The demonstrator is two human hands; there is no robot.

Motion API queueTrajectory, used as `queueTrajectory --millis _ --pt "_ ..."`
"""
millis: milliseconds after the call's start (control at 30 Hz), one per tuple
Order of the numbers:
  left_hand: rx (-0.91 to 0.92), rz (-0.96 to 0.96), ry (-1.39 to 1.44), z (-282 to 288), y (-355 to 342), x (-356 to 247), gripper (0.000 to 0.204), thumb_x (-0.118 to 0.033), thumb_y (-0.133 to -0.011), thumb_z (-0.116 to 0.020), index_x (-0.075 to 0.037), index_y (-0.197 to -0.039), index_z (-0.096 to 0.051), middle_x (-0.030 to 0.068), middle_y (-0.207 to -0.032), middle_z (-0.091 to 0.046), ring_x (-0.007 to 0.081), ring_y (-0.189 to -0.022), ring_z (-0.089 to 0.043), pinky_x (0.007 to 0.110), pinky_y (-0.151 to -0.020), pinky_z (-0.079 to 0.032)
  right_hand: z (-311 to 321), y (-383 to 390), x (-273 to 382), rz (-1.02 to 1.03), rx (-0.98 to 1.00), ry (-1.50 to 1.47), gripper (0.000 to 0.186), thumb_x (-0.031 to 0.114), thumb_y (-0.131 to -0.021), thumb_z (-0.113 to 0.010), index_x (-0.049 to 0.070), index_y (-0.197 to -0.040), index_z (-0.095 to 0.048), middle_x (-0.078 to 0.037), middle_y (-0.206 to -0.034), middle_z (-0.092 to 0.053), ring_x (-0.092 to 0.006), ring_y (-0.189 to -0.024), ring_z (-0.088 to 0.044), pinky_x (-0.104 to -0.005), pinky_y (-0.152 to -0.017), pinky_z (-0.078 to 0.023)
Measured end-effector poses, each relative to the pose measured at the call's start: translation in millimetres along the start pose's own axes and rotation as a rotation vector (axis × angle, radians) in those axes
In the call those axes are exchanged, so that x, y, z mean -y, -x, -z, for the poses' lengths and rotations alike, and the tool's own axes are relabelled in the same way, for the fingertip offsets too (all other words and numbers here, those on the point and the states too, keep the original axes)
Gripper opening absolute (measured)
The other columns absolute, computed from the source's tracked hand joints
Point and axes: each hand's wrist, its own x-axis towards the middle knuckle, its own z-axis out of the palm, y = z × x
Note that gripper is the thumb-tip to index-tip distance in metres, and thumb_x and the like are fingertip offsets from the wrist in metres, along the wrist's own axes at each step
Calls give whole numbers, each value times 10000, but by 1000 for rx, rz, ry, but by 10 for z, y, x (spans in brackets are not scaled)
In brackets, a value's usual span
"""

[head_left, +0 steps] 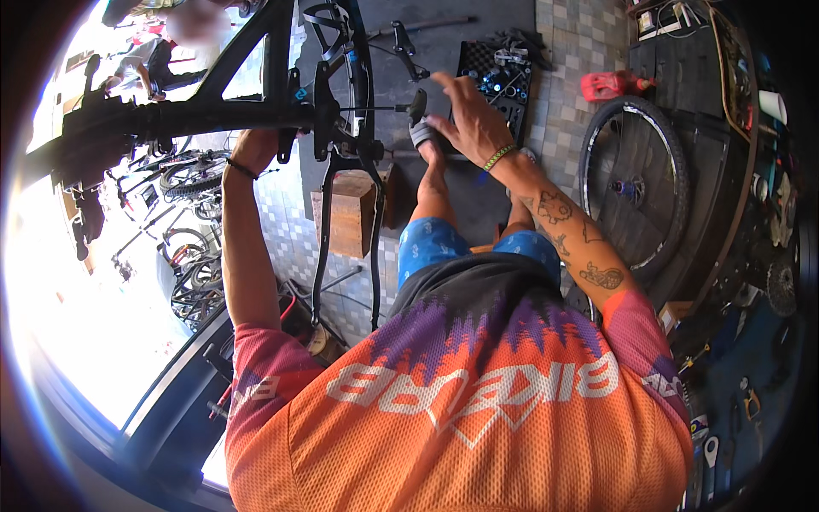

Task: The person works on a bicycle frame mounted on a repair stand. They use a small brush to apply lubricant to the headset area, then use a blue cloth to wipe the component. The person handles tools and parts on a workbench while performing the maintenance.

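A black bike frame (213, 115) spans the upper left, with its rear stays hanging down past a linkage (333, 119). My left hand (254, 149) grips the underside of the frame near that linkage, its fingers partly hidden by it. A hex key with a black handle (416, 107) sticks out rightward from the pivot, its long shaft horizontal. My right hand (469, 119) is just right of that handle, fingers apart and curved, holding nothing visible.
A tool case (469, 66) lies on a dark mat. A wooden block (345, 213) stands below the frame. A loose wheel (678, 183), red jug (610, 84) and tool board (734, 410) are right. Parked bikes (196, 179) and people (153, 64) are left.
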Motion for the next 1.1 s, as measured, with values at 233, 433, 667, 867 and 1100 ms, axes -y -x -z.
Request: queueTrajectory --millis 233,433,667,867,1100 --pt "31 45 81 -92 69 103 471 -367 -997 -677 13 -1272 -644 155 -1210 -709 264 -1061 -684 436 -970 -525 -153 -7 -42 -498 405 -730 474 453 -1018 -614 70 -1289 -548 -136 -1091 -681 -308 -822 -736 -411 -605 -587" --pt "-9 53 0 63 87 17 477 -369 -993 -683 15 -1273 -644 163 -1227 -703 276 -1091 -684 445 -984 -525 27 -13 167 255 -146 -86 455 525 -1011 -597 93 -1154 -628 -101 -929 -638 -322 -790 -726 -423 -534 -564" --pt "-6 20 43 26 31 50 483 -371 -995 -683 19 -1277 -642 164 -1228 -702 272 -1074 -682 445 -978 -524 -112 9 80 -200 -45 -521 621 612 -1034 -499 33 -934 -697 -143 -793 -640 -344 -767 -707 -411 -527 -527" --pt "-46 103 112 -4 -7 0 480 -371 -995 -685 13 -1280 -646 159 -1218 -706 264 -1067 -682 436 -981 -521 48 -182 289 -357 237 -591 615 544 -1071 -459 36 -854 -728 -96 -625 -615 -312 -713 -711 -447 -672 -550" --pt "-73 -48 -36 -190 -31 -118 211 -101 -919 -694 -117 -1127 -724 121 -975 -717 250 -902 -708 373 -816 -554 -2 -71 166 12 -153 -275 613 554 -1057 -479 25 -861 -719 -90 -615 -590 -225 -639 -690 -321 -585 -549"
